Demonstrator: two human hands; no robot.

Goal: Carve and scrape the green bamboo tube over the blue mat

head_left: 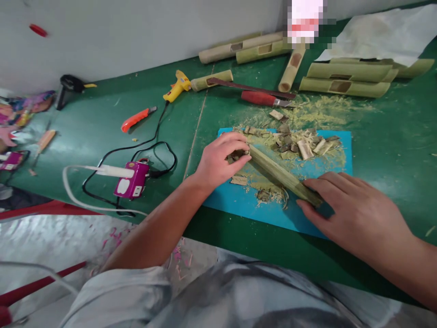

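Observation:
A length of bamboo [282, 172] slants over the blue mat [225, 200], held at both ends. My left hand [223, 159] is closed around its far left end, thumb and fingers pinching it. Around the near right end, my right hand [355, 209] grips with thumb below and fingers on top. Bamboo chips [305, 149] and yellowish shavings lie on the mat behind and beside the piece. Beyond the mat rests a red-handled knife [261, 98], with a long dark blade [249, 85] just behind it.
Cut bamboo tubes [344, 86] with rectangular openings lie along the back, some beneath white paper [385, 34]. To the left are a yellow glue gun [177, 86], an orange utility knife [136, 119], and a purple power strip [131, 180] with looping cables. The green table's front edge is near my body.

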